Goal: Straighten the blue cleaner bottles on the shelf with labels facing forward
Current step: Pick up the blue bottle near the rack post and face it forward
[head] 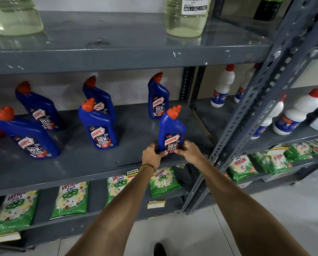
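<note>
Several blue cleaner bottles with orange caps stand on the grey middle shelf (76, 163). The front right bottle (171, 130) is upright near the shelf's front edge, its label facing me. My left hand (151, 154) grips its base from the left and my right hand (188, 149) from the right. Another bottle (158, 97) stands behind it with its label forward. A middle pair, front bottle (98, 124) and rear bottle (100, 98), leans to the left. Two more at the left, the rear one (38, 106) and the front one (27, 134), also lean left, labels visible.
A perforated grey upright post (254, 111) rises just right of my hands. White bottles with red caps (223, 85) fill the neighbouring shelf. Green detergent packets (163, 182) lie on the shelf below. Clear jugs of pale liquid (187, 17) stand on the top shelf.
</note>
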A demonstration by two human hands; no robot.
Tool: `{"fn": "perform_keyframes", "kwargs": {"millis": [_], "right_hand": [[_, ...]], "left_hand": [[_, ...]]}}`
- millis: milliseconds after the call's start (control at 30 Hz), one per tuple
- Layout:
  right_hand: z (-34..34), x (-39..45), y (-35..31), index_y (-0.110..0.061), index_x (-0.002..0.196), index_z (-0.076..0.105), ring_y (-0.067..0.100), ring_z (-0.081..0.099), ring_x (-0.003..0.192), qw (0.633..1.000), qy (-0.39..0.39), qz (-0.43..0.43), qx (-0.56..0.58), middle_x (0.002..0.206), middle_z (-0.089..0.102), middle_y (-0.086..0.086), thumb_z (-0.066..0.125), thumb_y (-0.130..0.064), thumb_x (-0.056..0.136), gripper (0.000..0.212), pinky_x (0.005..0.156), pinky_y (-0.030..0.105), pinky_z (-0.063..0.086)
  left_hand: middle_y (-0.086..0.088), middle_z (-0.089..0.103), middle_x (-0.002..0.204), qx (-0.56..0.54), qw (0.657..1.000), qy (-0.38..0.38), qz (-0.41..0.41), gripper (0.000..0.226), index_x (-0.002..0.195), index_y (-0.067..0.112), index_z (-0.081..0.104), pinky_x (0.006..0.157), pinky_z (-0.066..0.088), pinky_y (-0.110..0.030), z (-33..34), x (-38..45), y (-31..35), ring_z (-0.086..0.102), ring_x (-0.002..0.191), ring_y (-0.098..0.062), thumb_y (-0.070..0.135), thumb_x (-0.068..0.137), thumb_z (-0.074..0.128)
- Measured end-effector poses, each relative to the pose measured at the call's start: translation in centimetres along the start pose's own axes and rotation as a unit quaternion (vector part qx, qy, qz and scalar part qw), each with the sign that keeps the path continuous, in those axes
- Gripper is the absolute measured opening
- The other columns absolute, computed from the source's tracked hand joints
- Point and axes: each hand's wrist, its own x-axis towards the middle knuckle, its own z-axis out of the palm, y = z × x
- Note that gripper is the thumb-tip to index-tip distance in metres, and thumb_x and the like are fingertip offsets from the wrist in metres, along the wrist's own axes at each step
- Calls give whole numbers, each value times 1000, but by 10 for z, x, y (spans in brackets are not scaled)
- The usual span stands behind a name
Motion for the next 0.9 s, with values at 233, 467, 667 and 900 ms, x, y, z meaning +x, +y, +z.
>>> {"fn": "perform_keyframes", "kwargs": {"millis": [233,467,667,900], "right_hand": [[1,0,2,2,111,58,32,62,106,1000,5,6,1,113,67,20,73,-9,76,40,96,47,48],[1,0,2,1,113,57,32,63,106,1000,3,5,13,114,67,20,72,-6,76,40,98,48,47],[-2,1,2,2,111,57,31,62,106,1000,-5,9,13,112,67,20,72,-5,76,38,96,43,49],[-2,3,5,2,110,58,28,61,102,1000,-12,8,27,112,66,23,71,-1,76,37,98,47,48]], "left_hand": [[-15,68,114,-5,1000,-5,7,45,115,4,58,89,50,-34,-2,-2,-1,63,105,-29,19,75,74],[-13,69,114,1,1000,-10,10,45,115,7,58,86,49,-31,-3,-3,-2,63,105,-27,22,75,73],[-13,68,116,6,1000,-15,10,48,117,7,57,93,51,-39,-4,-3,-2,62,107,-28,24,75,73],[-11,68,115,11,999,-22,22,47,115,8,57,91,52,-41,-4,-1,-7,63,105,-27,27,75,73]]}}
